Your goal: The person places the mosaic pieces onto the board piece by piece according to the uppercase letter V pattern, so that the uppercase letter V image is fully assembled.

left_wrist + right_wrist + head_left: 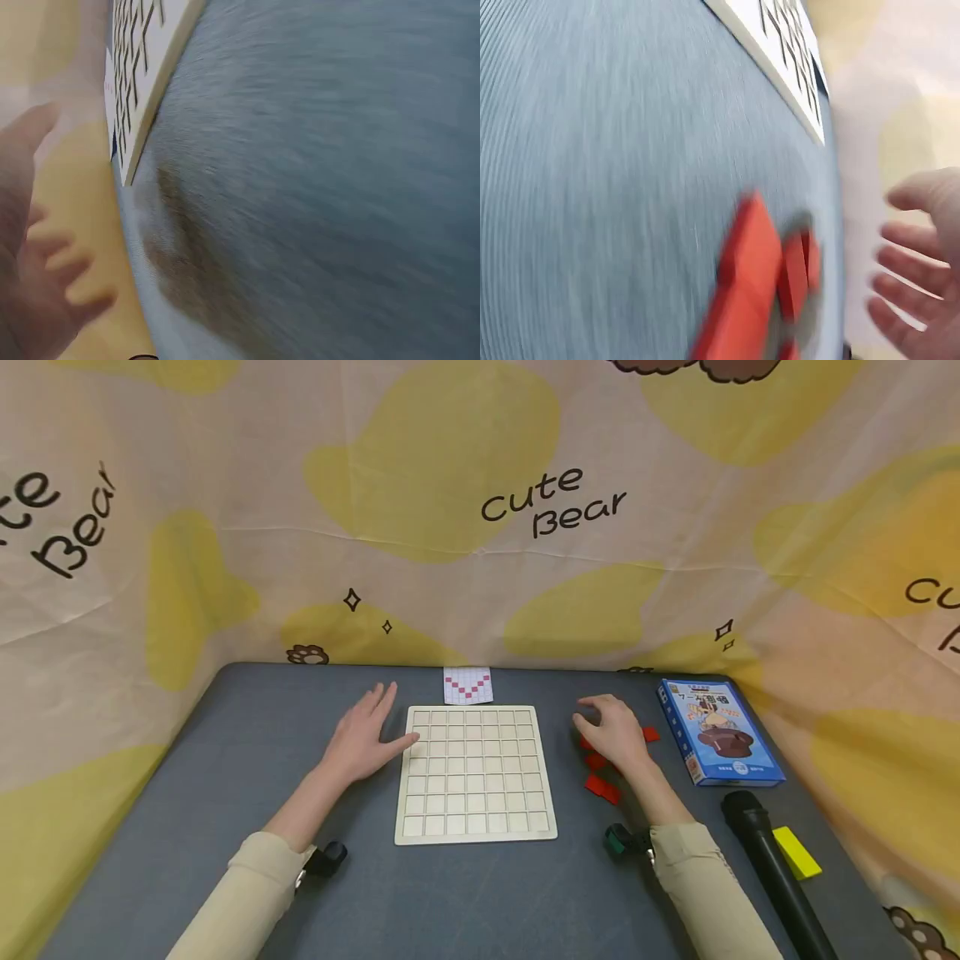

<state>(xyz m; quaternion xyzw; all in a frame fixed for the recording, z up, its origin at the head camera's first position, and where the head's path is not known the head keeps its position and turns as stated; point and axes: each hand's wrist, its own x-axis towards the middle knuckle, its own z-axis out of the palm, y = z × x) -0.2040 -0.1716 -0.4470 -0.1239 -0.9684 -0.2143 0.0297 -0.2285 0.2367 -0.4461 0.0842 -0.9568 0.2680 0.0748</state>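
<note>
A white grid board (476,839) lies in the middle of the grey table, its square cells bare. My left hand (362,737) is spread at the board's left side, thumb over its edge in the head view; the left wrist view shows the fingers (91,306) apart and holding nothing. Over several red square tiles (602,788) to the board's right hovers my right hand (613,731). In the right wrist view its fingers (907,300) are loosely bent with nothing in them, and the red tiles (742,292) lie below on the table, blurred.
Behind the board stands a small pattern card (467,686) with pink squares in a V. At the right are a blue box (720,732), a black microphone (776,868) and a yellow block (797,852). A printed cloth (420,510) rises along the table's back edge.
</note>
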